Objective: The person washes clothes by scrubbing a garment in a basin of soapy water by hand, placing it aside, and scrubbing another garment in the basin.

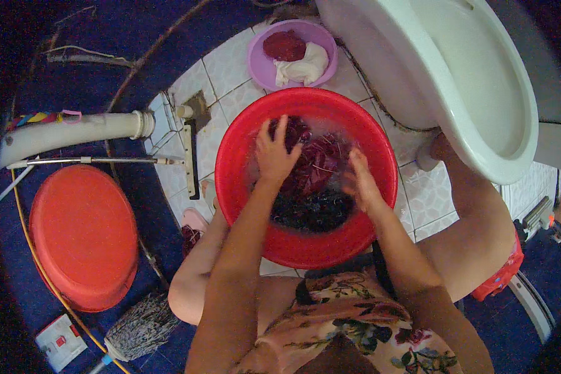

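A round red plastic basin point(305, 255) stands on the floor between my knees. In it lie wet clothes, dark maroon cloth point(320, 163) in the middle and black cloth point(313, 212) nearer me, with some water about them. My left hand point(276, 152) has its fingers spread over the maroon cloth at the left and seems to touch it, with no visible grip. At the basin's right side, my right hand point(362, 180) hovers by the edge of the clothes, palm turned inward and fingers slightly blurred. Nothing shows in it.
Beyond the basin, a purple tub point(257, 61) holds a dark red cloth point(284, 46) and a white cloth point(304, 64). A white ceramic fixture point(477, 93) rises at the right. Leftward are a floor squeegee point(190, 159), a grey-white pipe point(75, 135), an upturned red basin point(84, 233) and a mop head point(142, 327).
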Available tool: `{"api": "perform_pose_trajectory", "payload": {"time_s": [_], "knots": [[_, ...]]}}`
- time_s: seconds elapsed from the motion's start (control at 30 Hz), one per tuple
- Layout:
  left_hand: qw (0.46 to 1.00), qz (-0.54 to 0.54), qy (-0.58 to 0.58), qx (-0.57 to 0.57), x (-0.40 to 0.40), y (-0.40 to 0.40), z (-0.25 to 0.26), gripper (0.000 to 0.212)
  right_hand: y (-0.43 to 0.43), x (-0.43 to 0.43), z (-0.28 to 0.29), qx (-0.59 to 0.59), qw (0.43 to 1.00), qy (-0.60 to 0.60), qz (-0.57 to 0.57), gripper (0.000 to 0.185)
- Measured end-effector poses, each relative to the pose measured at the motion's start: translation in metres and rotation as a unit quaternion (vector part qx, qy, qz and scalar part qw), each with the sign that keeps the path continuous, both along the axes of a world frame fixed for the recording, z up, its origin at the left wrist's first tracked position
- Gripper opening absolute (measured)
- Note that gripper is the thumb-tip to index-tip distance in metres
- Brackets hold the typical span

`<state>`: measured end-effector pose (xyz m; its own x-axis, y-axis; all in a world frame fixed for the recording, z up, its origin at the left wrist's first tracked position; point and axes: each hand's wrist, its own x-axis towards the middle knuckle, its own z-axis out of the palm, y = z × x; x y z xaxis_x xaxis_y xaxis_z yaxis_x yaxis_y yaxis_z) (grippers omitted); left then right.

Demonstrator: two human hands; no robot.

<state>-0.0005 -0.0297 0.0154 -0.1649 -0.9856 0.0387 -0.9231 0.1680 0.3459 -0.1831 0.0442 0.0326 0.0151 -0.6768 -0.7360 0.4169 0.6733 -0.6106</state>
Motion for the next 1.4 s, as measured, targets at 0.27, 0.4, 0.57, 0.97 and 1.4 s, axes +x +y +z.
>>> {"api": "perform_pose_trajectory", "payload": {"time_s": [0.27, 0.4, 0.57, 0.97, 1.4], "knots": [[0.924, 0.120, 0.281, 0.232, -0.004, 0.018, -0.035, 0.040, 0.007, 0.028, 0.002, 0.137, 0.974, -0.181, 0.011, 0.082], [0.826, 0.134, 0.477, 0.270, -0.074, 0.077, 0.040, 0.034, 0.015, 0.015, -0.025, 0.119, 0.961, -0.244, -0.054, 0.068], [0.940, -0.039, 0.322, 0.103, -0.100, 0.091, 0.052, 0.021, 0.028, 0.030, -0.030, -0.215, 0.957, -0.162, -0.104, 0.049], [0.926, 0.071, 0.365, 0.065, -0.098, 0.089, 0.025, 0.026, 0.038, 0.015, -0.062, -0.085, 0.927, -0.319, -0.177, 0.027], [0.998, -0.051, -0.012, 0.036, 0.021, 0.022, -0.018, 0.061, 0.015, 0.007, -0.059, -0.017, 0.954, 0.291, 0.073, 0.072]]}}
